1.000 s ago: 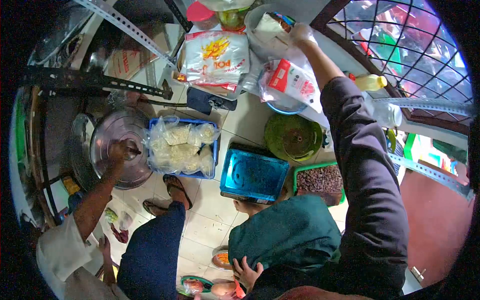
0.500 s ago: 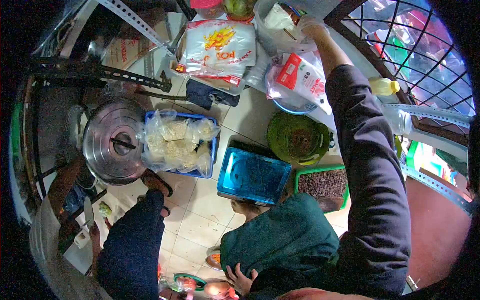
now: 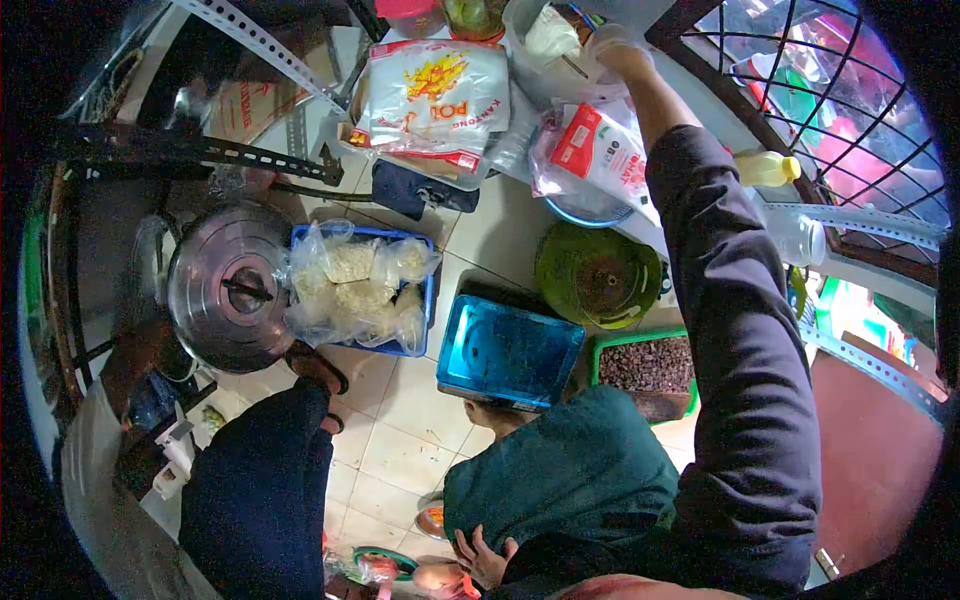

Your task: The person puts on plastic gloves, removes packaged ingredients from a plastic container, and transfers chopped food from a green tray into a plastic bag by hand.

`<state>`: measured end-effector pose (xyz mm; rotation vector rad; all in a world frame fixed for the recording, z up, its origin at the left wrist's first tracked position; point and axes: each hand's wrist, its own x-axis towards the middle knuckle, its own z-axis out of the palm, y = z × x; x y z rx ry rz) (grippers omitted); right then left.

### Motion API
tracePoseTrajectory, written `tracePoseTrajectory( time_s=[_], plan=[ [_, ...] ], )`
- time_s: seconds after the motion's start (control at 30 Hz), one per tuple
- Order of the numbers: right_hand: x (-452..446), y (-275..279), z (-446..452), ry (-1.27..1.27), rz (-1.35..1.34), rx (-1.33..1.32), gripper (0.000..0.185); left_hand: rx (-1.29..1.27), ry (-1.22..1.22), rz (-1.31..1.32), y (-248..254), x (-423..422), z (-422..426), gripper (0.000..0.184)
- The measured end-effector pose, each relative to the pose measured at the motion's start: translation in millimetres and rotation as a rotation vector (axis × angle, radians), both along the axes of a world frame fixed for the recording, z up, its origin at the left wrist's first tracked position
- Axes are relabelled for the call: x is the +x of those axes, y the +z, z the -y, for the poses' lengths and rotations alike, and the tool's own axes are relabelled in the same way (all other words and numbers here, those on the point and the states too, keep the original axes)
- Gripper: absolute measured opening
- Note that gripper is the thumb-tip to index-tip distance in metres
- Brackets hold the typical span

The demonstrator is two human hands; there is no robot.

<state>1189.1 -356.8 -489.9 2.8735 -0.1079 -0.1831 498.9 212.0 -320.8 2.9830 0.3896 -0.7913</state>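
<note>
My right arm reaches forward, and my right hand [image 3: 622,55] is at the side of a clear plastic tub [image 3: 520,60] with white contents [image 3: 553,38]. Clear plastic seems to cover its fingers, so I cannot tell whether they grip anything. A thin brown stick [image 3: 575,66] shows in the tub beside them. My left hand [image 3: 484,556] lies low against the teal garment [image 3: 565,465], fingers apart and holding nothing visible. Near my right forearm, a red-and-white plastic packet [image 3: 590,150] lies on a blue-rimmed basin [image 3: 590,213].
A blue crate [image 3: 430,300] of bagged pale food stands beside a large lidded metal pot [image 3: 235,285]. Nearby are a blue bin [image 3: 510,350], a green basin [image 3: 600,275] and a green crate [image 3: 645,336]. Another person in dark clothing [image 3: 260,490] is at left.
My right hand has shifted slightly left at the tub. A dark, brownish item beside it shows less, and the stick is clearer. The other person's arm has moved; my left hand stays put.
</note>
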Motion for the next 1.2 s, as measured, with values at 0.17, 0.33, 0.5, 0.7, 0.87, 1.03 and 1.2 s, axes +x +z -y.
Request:
tracePoseTrajectory(
  time_s=[0.17, 0.33, 0.5, 0.7, 0.87, 1.03, 1.2],
  plan=[
    [0.2, 7.4, -5.2, 0.025, 0.013, -0.047, 0.031, -0.023, 0.026, 0.036, -5.4, -4.5, -2.6, 0.062],
    [-26.4, 39.6, -43.9, -0.006, 0.156, -0.076, 0.029, -0.070, 0.129, -0.080, -5.9, -10.0, -6.0, 0.044],
    [-21.5, 55.8, -57.3, -0.229, -0.027, 0.032, 0.030, -0.012, 0.142, -0.113, -0.9, 0.9, -1.2, 0.033],
    [-10.5, 30.5, -36.9, -0.199, 0.034, 0.084, 0.030, 0.000, 0.121, -0.098, -7.5, -2.8, -3.7, 0.053],
    [-7.2, 20.6, -30.3, -0.190, 0.046, 0.090, 0.030, 0.004, 0.046, -0.061, -14.7, -15.0, -15.6, 0.063],
    [-9.7, 21.4, -33.1, -0.195, 0.057, 0.093, 0.031, -0.014, 0.033, -0.053, -10.8, -3.8, -14.2, 0.064],
    [-8.4, 12.5, -25.0, -0.195, 0.080, 0.096, 0.031, -0.131, 0.104, 0.059, -19.5, -11.9, -22.7, 0.063]
  ],
)
